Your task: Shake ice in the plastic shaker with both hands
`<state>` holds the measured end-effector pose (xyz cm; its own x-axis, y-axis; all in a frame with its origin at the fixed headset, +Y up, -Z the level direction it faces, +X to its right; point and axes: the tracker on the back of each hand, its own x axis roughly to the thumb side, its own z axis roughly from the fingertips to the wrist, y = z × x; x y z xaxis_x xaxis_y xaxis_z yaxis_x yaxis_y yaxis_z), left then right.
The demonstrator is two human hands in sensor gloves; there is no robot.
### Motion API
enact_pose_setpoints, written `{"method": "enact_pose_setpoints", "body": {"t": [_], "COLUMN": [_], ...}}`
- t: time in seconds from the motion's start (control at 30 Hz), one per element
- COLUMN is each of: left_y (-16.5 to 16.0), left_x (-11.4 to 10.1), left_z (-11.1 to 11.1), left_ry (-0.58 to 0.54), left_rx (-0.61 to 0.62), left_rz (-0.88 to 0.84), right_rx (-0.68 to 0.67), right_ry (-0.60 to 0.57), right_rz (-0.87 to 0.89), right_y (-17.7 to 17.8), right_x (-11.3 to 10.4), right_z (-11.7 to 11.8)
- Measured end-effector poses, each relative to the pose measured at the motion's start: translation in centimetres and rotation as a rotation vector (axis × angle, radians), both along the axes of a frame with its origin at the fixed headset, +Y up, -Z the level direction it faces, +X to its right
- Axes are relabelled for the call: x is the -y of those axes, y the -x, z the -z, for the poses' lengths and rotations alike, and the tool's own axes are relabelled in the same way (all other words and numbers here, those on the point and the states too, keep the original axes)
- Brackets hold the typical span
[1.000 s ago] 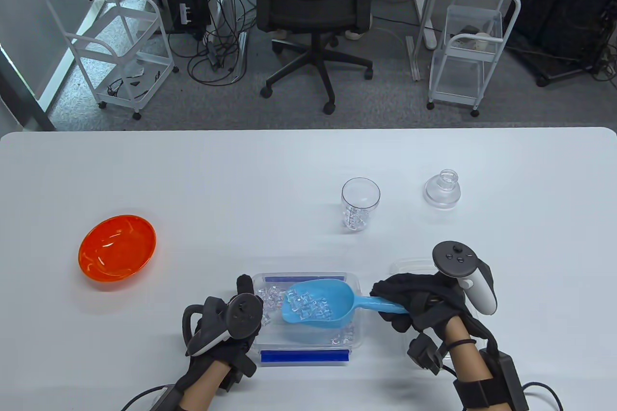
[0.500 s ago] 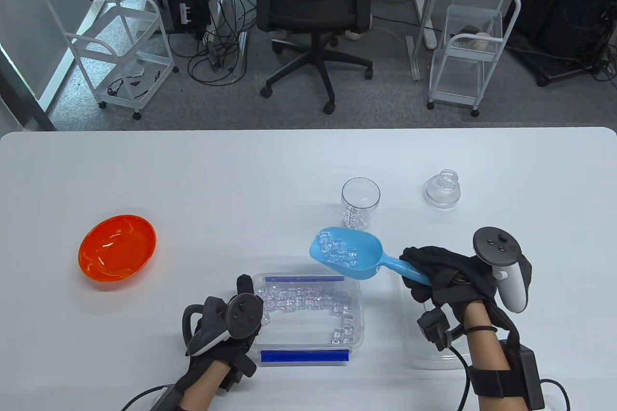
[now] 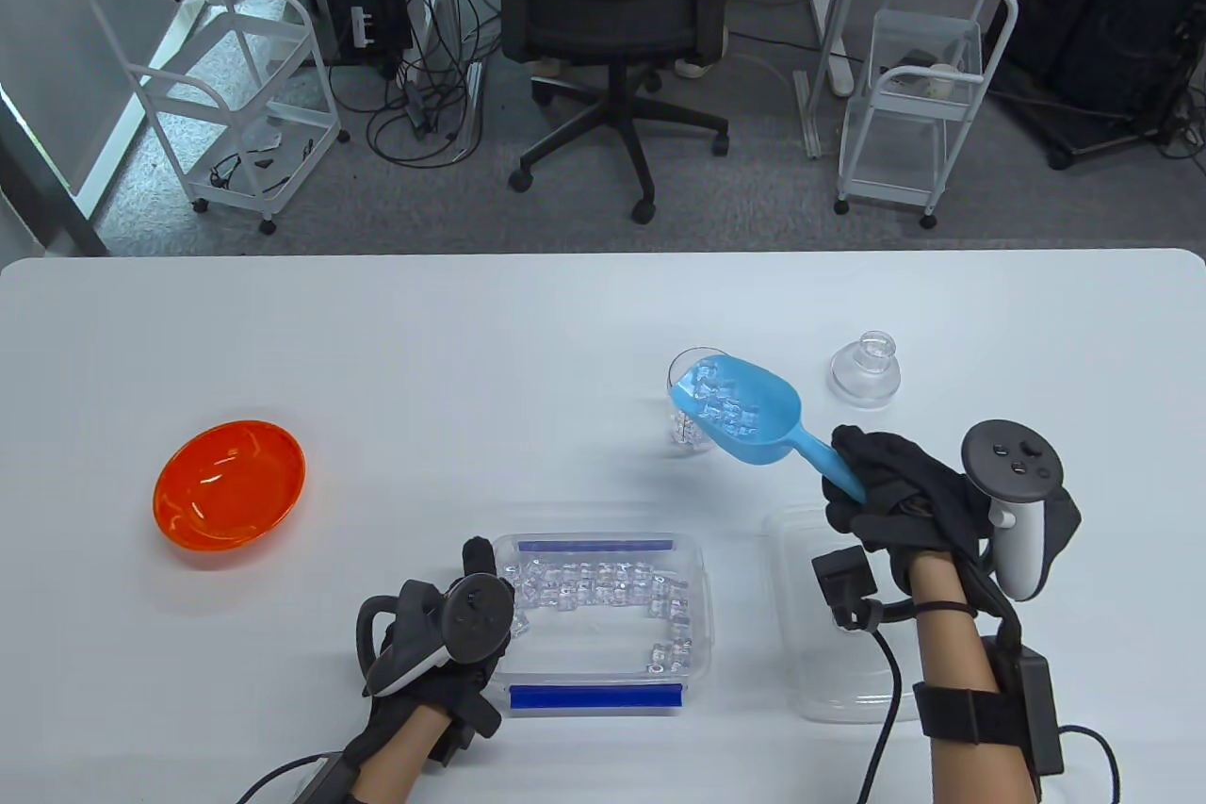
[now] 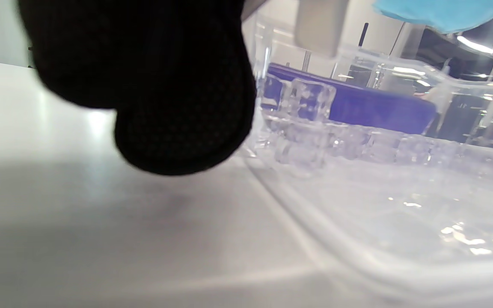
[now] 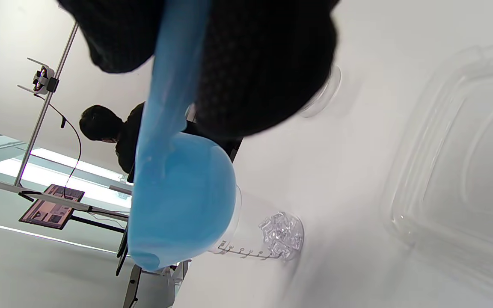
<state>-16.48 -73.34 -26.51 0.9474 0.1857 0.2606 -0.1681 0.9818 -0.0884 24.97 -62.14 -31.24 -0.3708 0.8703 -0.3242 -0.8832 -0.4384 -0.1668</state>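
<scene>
Blue plastic ice scoop (image 3: 744, 408) lifted from clear tub (image 3: 603, 672) to clear shaker cup (image 3: 692, 436) rim (no legible writing), right hand (image 3: 895, 493) fingers curled round handle, left hand (image 3: 443, 634) fingers against tub edge, grip unclear, white worktop (image 3: 471, 352) open beyond.

Smooth matt white table (image 3: 377, 352), clear glossy plastic shaker cup (image 3: 692, 427) under the opaque matt blue plastic scoop (image 3: 744, 408) gripped by the right hand (image 3: 895, 493) (black knit cloth glove), clear plastic ice tub (image 3: 603, 549) beside the left hand (image 3: 443, 644), glossy translucent orange bowl (image 3: 229, 493).
</scene>
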Motion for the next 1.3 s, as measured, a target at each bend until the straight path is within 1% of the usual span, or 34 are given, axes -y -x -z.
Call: {"method": "enact_pose_setpoints", "body": {"t": [0.3,0.6,1.07,1.3], "left_y": [0.0,0.0,0.0,0.0], "left_x": [0.0,0.0,0.0,0.0], "left_z": [0.0,0.0,0.0,0.0], "left_ry": [0.0,0.0,0.0,0.001], "left_rx": [0.001,0.0,0.0,0.001], "left_rz": [0.0,-0.001,-0.001,-0.001], "right_rx": [0.067,0.102,0.102,0.091], "right_ry": [0.006,0.031,0.024,0.043], "right_rz": [-0.065,-0.186,-0.305,-0.402], "right_y": [0.1,0.9,2.1,2.9], "right_x": [-0.4,-1.1,-2.1,-3.4], "right_z": [0.6,1.5,1.7,2.0]}}
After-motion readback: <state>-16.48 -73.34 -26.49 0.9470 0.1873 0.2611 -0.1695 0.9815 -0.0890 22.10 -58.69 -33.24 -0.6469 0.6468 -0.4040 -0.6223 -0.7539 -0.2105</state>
